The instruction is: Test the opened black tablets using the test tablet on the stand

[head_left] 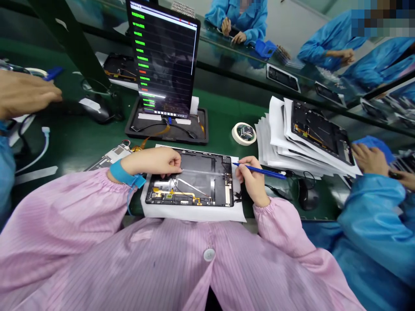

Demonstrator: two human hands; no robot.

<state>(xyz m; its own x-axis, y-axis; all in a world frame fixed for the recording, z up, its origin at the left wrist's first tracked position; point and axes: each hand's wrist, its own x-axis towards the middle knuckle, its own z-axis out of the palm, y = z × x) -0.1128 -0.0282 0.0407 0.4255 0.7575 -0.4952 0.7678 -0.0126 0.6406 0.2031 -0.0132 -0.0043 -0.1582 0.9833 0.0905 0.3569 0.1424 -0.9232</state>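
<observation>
A black tablet housing (194, 203) lies open-side up on a white sheet (194, 214) in front of me. Ribbon cables and small boards show inside it. My left hand (165, 162), a blue wrist strap (125, 173) on its wrist, is over the housing's upper left, fingers pinched at the end of a pale translucent strip (202, 172). The strip stretches across the housing towards its right side. Beside the right edge, my right hand (251, 177) grips a slim blue pen-like tool (269, 172), its thin end pointing left at the housing.
Behind the housing, a lit screen (164, 60) stands in a black tray (201, 137). A tape roll (244, 134) sits near stacked white sheets (275, 151) topped by another housing (319, 129). Mice (308, 194) and a metal-backed part (113, 155) lie around. Co-workers' hands (369, 157) are on both sides.
</observation>
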